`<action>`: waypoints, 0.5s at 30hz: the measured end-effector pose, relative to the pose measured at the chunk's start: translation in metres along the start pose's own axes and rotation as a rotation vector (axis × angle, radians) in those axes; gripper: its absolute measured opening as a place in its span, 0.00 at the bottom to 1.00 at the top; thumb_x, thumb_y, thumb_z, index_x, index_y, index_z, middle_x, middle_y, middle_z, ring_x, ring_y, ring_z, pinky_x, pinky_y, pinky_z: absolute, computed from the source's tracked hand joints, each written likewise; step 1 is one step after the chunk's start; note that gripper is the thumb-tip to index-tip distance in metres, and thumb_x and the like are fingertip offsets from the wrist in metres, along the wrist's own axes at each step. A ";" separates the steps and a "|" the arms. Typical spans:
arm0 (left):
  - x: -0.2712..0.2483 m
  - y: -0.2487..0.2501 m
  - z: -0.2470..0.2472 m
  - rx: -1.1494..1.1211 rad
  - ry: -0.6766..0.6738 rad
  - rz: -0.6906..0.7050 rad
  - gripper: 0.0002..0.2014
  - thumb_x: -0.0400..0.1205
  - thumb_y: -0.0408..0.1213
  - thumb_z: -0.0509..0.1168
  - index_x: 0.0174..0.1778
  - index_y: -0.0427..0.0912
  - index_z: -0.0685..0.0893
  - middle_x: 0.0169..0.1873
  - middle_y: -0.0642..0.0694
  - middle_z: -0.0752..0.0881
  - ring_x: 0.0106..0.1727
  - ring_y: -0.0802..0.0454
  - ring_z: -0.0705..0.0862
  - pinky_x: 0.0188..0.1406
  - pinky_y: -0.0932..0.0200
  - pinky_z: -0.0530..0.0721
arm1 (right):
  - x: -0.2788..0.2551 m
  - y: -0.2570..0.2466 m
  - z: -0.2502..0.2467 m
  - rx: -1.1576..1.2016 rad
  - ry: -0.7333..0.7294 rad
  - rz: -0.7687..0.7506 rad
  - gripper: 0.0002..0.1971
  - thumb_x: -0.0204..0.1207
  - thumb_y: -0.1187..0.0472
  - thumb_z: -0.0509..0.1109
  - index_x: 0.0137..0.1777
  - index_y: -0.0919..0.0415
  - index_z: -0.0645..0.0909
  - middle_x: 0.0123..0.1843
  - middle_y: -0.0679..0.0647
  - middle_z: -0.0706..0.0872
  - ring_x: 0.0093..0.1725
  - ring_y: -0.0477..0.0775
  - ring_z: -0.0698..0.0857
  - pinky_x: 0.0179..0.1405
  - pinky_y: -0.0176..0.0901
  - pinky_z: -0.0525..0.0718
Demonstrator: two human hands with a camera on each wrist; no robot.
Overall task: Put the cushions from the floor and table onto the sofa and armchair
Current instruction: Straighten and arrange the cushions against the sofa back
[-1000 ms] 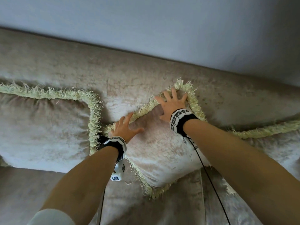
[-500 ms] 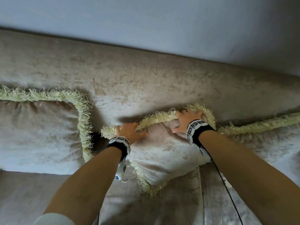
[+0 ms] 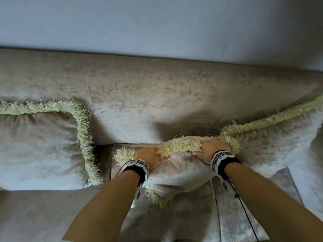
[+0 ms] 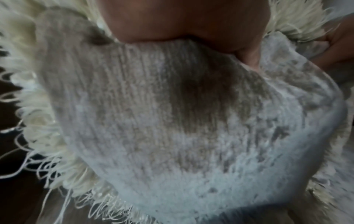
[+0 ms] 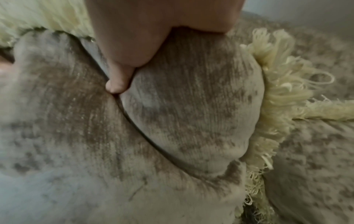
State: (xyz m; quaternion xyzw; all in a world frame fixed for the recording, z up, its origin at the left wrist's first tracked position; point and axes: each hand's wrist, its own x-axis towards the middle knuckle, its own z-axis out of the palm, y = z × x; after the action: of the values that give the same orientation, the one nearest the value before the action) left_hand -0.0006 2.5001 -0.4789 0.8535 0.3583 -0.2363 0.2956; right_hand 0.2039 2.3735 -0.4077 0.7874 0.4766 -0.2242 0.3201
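Cushion (image 3: 176, 173) top edge under both hands' fingers (image 3: 214, 141)

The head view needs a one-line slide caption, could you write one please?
Both hands, left and right, grip the middle cushion by its fringed top edge on the sofa.

The fingers of the left hand (image 3: 151, 157) and the right hand (image 3: 212, 149) vanish over the top edge of the middle cushion (image 3: 178, 173) into its pale fringe — only the thumbs show on the near face. At nine o'clock the left cushion (image 3: 40, 147) runs off the frame; at three o'clock the right cushion (image 3: 272, 145) does too. The sofa (image 3: 157, 95) is cut off at both sides. Both wrist views are soft with blur — the left hand (image 4: 184, 21) and right hand (image 5: 153, 27) are cropped at twelve o'clock.
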 end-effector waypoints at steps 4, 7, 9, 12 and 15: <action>-0.017 0.006 -0.016 0.010 -0.001 0.018 0.36 0.74 0.75 0.59 0.60 0.45 0.82 0.57 0.44 0.88 0.56 0.44 0.85 0.57 0.48 0.84 | -0.023 0.009 -0.005 0.066 0.100 0.021 0.32 0.78 0.28 0.54 0.62 0.53 0.83 0.60 0.52 0.88 0.61 0.57 0.85 0.64 0.51 0.79; -0.025 0.020 -0.049 0.005 0.015 0.013 0.35 0.72 0.74 0.63 0.57 0.45 0.84 0.56 0.45 0.88 0.55 0.44 0.85 0.50 0.53 0.79 | -0.032 0.029 -0.027 0.125 0.103 0.029 0.30 0.76 0.28 0.57 0.52 0.55 0.82 0.59 0.54 0.88 0.59 0.59 0.85 0.63 0.52 0.80; -0.027 0.029 -0.075 0.006 0.042 0.024 0.35 0.69 0.75 0.65 0.56 0.47 0.85 0.54 0.48 0.87 0.54 0.45 0.85 0.50 0.54 0.79 | -0.031 0.044 -0.040 0.192 0.070 0.037 0.29 0.73 0.27 0.62 0.48 0.55 0.81 0.57 0.56 0.88 0.57 0.60 0.86 0.61 0.53 0.81; -0.026 0.038 -0.107 -0.009 0.074 0.025 0.39 0.62 0.77 0.68 0.48 0.44 0.85 0.45 0.49 0.87 0.45 0.49 0.85 0.48 0.53 0.83 | -0.030 0.057 -0.047 0.312 0.025 0.038 0.33 0.70 0.27 0.65 0.54 0.58 0.82 0.58 0.57 0.87 0.57 0.61 0.85 0.54 0.50 0.81; -0.027 0.037 -0.125 -0.016 0.102 0.010 0.38 0.61 0.74 0.73 0.50 0.41 0.85 0.41 0.49 0.83 0.42 0.48 0.83 0.48 0.51 0.82 | -0.030 0.054 -0.042 0.415 0.013 0.019 0.35 0.69 0.27 0.67 0.57 0.61 0.83 0.57 0.59 0.87 0.55 0.62 0.85 0.47 0.46 0.76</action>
State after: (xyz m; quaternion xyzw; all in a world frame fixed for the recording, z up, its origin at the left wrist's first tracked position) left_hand 0.0337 2.5506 -0.3604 0.8637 0.3706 -0.1882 0.2851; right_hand 0.2412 2.3670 -0.3435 0.8424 0.4149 -0.3094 0.1502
